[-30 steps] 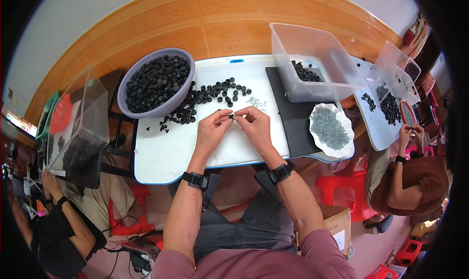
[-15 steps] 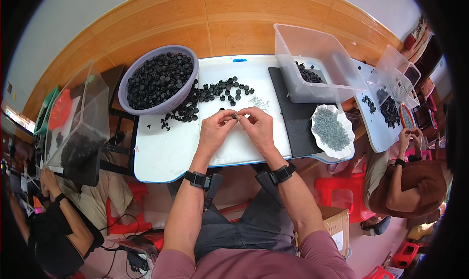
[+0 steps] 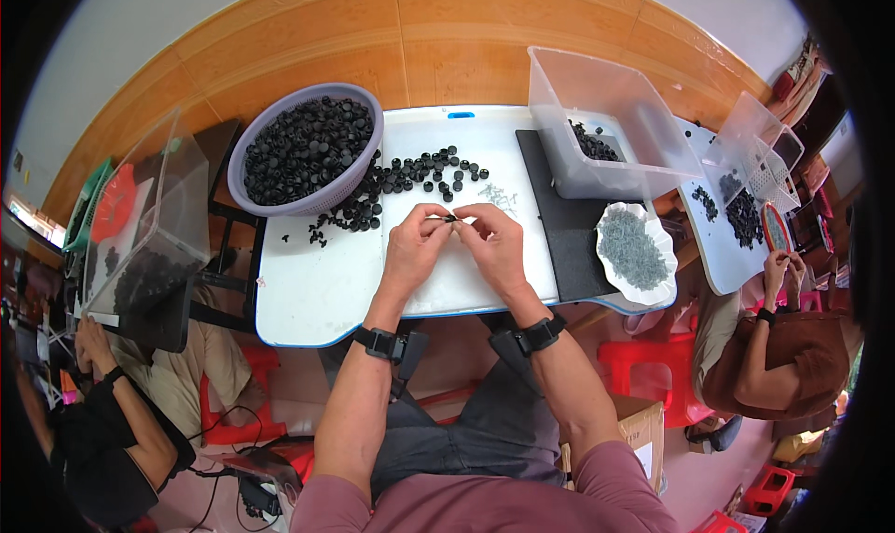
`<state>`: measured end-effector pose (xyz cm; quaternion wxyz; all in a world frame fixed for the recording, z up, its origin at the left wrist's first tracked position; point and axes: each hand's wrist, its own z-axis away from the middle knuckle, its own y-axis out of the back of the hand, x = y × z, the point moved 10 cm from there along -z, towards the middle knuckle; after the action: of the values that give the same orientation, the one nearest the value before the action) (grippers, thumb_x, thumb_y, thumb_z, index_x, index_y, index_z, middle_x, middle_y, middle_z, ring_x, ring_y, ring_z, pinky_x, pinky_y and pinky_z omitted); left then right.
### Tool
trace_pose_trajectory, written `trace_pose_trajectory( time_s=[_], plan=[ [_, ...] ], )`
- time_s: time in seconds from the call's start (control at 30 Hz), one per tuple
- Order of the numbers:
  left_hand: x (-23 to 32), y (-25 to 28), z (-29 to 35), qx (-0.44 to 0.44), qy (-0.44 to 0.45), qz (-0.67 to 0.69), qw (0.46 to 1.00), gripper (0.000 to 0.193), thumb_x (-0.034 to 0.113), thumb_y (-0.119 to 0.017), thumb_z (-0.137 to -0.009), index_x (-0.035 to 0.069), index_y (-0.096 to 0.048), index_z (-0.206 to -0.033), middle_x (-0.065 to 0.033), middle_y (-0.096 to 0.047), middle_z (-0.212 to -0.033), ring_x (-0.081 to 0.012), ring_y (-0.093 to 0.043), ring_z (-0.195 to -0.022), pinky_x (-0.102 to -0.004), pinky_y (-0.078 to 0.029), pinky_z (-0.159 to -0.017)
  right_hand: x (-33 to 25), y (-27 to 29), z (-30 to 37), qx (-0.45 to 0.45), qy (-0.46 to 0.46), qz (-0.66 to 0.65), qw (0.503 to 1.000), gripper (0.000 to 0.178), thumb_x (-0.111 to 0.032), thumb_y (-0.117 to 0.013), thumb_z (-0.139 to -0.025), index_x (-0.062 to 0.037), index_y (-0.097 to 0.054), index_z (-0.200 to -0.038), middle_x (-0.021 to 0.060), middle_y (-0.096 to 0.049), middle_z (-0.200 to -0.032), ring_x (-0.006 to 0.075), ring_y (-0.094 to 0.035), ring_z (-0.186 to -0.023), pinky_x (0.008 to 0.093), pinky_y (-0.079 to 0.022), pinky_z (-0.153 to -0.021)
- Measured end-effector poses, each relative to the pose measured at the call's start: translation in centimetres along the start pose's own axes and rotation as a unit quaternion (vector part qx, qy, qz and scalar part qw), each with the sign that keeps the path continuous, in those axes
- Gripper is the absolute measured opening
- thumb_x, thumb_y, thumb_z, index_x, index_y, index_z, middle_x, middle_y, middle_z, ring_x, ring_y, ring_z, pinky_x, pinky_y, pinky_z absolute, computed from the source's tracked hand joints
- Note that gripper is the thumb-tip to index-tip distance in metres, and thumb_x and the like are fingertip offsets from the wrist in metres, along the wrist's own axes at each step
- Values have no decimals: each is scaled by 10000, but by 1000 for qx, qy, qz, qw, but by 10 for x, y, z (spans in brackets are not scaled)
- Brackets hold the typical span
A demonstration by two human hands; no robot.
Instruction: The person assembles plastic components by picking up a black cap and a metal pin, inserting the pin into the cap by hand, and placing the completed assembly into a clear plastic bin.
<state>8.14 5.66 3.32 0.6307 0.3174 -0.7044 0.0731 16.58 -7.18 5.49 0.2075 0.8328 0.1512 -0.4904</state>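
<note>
Over the white table [image 3: 317,300], my left hand [image 3: 417,250] and my right hand [image 3: 492,250] meet fingertip to fingertip. Both pinch one small black part [image 3: 450,218], mostly covered by the fingers. Just beyond them lie loose round black caps [image 3: 438,165] and a scatter of small pale clear pieces [image 3: 499,195]. More black caps fill a lavender basket [image 3: 367,165] at the far left, and some have spread beside it. A few tiny black pieces [image 3: 318,237] lie left of my left hand.
To the right, a black mat [image 3: 578,263] holds a clear plastic bin [image 3: 643,177] with black parts. Beside it sits a white scalloped dish [image 3: 659,288] of small clear pieces. Co-workers sit at both sides, near another clear bin [image 3: 177,207] and a second table [image 3: 722,272].
My hands stay together at nearly the same spot, with small finger movements around the black part. The whole view has shifted slightly.
</note>
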Motion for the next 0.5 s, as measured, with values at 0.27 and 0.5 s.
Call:
trace_pose_trajectory(
  time_s=[0.27, 0.5],
  plan=[
    [-2, 4, -3, 5, 9, 55, 998, 207, 57, -712, -935, 13, -705, -1136, -29, -738, -946, -62, -653, -819, -202, -493, -691, 32, -9, -2, -68, -121, -128, 982, 180, 0, -731, -884, 15, -737, -1063, 50, -742, -964, 88, -667, -854, 208, -522, -761],
    [-9, 4, -2, 16, 6, 104, 994, 195, 93, -757, -894, 23, -747, -1075, -50, -769, -932, -91, -689, -824, -234, -517, -728, 37, -11, -3, -64, -115, -207, 970, 146, -16, -724, -895, 9, -745, -1037, 40, -742, -934, 83, -657, -822, 225, -523, -741]
  ],
)
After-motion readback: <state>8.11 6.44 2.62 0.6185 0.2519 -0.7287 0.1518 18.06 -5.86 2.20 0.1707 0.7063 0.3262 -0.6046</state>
